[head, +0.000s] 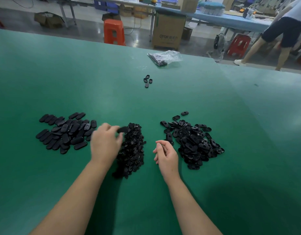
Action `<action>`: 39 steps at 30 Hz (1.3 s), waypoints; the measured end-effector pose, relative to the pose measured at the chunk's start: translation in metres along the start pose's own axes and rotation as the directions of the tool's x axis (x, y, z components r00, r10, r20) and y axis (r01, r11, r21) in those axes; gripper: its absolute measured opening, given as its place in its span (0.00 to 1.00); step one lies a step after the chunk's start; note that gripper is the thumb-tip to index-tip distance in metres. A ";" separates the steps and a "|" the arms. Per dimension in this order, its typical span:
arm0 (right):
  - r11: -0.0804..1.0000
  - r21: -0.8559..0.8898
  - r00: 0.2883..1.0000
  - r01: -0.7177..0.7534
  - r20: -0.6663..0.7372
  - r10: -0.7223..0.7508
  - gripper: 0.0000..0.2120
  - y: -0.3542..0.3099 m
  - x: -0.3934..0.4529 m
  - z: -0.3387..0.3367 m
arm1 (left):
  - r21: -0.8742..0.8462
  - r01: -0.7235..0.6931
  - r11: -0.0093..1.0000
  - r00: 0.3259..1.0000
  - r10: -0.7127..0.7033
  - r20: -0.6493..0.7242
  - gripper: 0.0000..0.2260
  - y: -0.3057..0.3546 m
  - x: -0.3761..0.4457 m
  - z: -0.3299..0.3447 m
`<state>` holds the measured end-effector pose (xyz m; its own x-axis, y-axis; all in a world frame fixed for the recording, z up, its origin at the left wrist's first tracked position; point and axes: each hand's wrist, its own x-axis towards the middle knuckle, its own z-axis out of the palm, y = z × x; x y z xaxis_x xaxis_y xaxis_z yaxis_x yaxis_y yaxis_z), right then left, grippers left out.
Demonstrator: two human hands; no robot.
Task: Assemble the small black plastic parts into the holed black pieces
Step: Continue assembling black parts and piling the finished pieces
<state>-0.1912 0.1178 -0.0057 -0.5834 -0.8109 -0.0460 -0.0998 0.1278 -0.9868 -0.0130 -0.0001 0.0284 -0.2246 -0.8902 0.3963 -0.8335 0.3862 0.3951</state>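
Observation:
Three heaps of black plastic lie on the green table [163,99]. At the left is a heap of oval pieces without visible holes [65,133]. In the middle is a heap of small parts [132,150]. At the right is a heap of holed oval pieces [194,141]. My left hand [105,141] is blurred over the left edge of the middle heap and pinches a black oval piece [122,129] at its fingertips. My right hand [165,153] hovers between the middle and right heaps, fingers loosely curled, with nothing seen in it.
Several loose oval pieces [147,80] lie farther back at mid-table. A clear plastic bag [165,57] with black parts sits near the far edge. Beyond the table stand orange stools [114,32], a cardboard box [168,33] and a person [282,31].

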 end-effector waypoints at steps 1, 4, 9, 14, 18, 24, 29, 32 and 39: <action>1.000 -0.016 1.000 0.002 0.005 -0.002 0.06 0.000 0.000 0.000 | 0.045 0.066 0.997 0.998 -0.066 -0.016 0.13 -0.017 0.005 -0.005; 0.999 -0.046 1.000 0.009 0.011 -0.009 0.07 -0.001 -0.001 0.001 | 0.123 0.244 0.962 0.969 -0.236 -0.075 0.14 -0.062 0.014 -0.017; 0.998 -0.061 1.000 0.014 0.013 -0.013 0.07 -0.002 -0.002 0.001 | 0.175 0.410 0.895 0.912 -0.405 -0.063 0.13 -0.098 0.017 -0.025; 0.997 -0.072 1.000 0.006 0.013 -0.005 0.07 -0.001 -0.001 0.002 | 0.002 0.316 0.949 0.943 -0.314 -0.105 0.12 -0.089 0.013 -0.023; 0.995 -0.098 1.000 0.004 0.006 -0.003 0.07 0.001 0.000 0.002 | -0.152 0.109 0.982 0.989 -0.092 0.114 0.08 -0.063 0.008 -0.009; 0.992 -0.127 1.000 -0.001 -0.006 0.000 0.07 0.002 0.001 0.003 | -0.232 0.163 0.959 0.967 -0.108 0.233 0.07 -0.034 -0.019 0.023; 0.976 -0.216 1.000 0.027 0.001 -0.027 0.08 0.002 0.000 0.006 | -0.256 0.150 0.955 0.972 -0.095 0.214 0.07 -0.035 -0.024 0.025; 0.961 -0.272 0.999 0.052 0.031 -0.045 0.09 0.003 -0.003 0.007 | -0.263 0.101 0.960 0.979 -0.048 0.200 0.07 -0.036 -0.027 0.024; 0.883 -0.441 0.986 0.160 0.029 -0.164 0.07 -0.002 0.001 0.004 | -0.265 0.106 0.958 0.978 -0.053 0.201 0.09 -0.034 -0.028 0.024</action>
<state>-0.1884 0.1150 -0.0047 -0.5356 -0.8370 0.1122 -0.5371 0.2351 -0.8101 0.0091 0.0062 -0.0162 -0.2766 -0.9398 0.2004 -0.6889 0.3394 0.6405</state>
